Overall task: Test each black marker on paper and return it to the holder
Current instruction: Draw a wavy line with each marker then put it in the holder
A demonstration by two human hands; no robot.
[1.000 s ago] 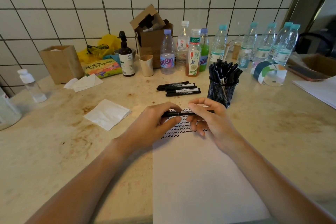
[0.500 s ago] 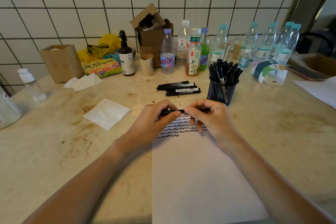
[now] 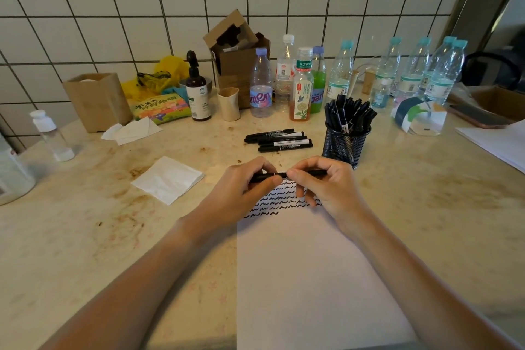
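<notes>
I hold one black marker (image 3: 279, 174) level over the top of the white paper (image 3: 306, 278). My left hand (image 3: 244, 187) grips its left end and my right hand (image 3: 321, 182) pinches its right part; the two hands nearly touch at the middle. Rows of black squiggles (image 3: 281, 202) cover the paper's top edge below the hands. Several more black markers (image 3: 279, 140) lie side by side on the counter behind my hands. A black mesh holder (image 3: 345, 143) full of black markers stands to the right of them.
Several water and drink bottles (image 3: 301, 85) line the tiled wall behind. A white napkin (image 3: 167, 179) lies left of my hands. A cardboard box (image 3: 237, 60), a brown pump bottle (image 3: 197, 91) and a small cup (image 3: 229, 104) stand at the back. More paper (image 3: 497, 142) lies far right.
Both hands with the marker have drifted slightly away from me, and they have closed in on each other along the marker. Nothing else on the counter moved.
</notes>
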